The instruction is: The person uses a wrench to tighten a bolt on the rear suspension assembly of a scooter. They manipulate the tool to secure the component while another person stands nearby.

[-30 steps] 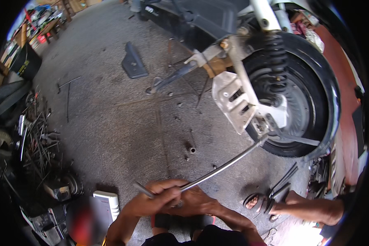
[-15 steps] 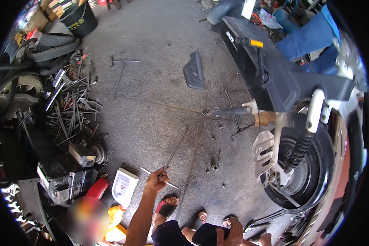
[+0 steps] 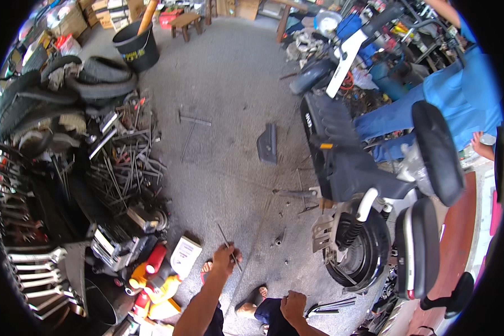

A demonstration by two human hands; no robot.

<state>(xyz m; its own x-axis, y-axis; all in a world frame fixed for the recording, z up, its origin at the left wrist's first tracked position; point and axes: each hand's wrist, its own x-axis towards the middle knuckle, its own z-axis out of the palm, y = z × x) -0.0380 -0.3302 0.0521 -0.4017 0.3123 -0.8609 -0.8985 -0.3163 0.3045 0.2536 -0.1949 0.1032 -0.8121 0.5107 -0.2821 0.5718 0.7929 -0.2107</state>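
My left hand (image 3: 225, 259) is closed round a thin metal T-handle tool (image 3: 221, 229) at the lower middle. My right hand (image 3: 292, 304) hangs by my dark shorts with curled fingers; what it holds, if anything, is hidden. Right of me stands a black and white scooter (image 3: 347, 157) with its rear wheel (image 3: 369, 263), metal bracket (image 3: 323, 235) and spring shock (image 3: 354, 235) exposed. A dark plastic panel (image 3: 266, 144) lies on the floor beside it, and a small socket (image 3: 278, 242) lies nearer me.
Piled tools (image 3: 123, 168), tyres (image 3: 101, 84) and hanging wrenches (image 3: 36, 269) line the left, near a bucket (image 3: 134, 50) and white bottle (image 3: 183, 257). A person in blue (image 3: 442, 95) is behind the scooter. A padded seat (image 3: 417, 246) stands at right.
My view has tilted up and widened. The tool, held by both my hands earlier, is now in my left alone, away from the wheel; my right has dropped to my shorts.
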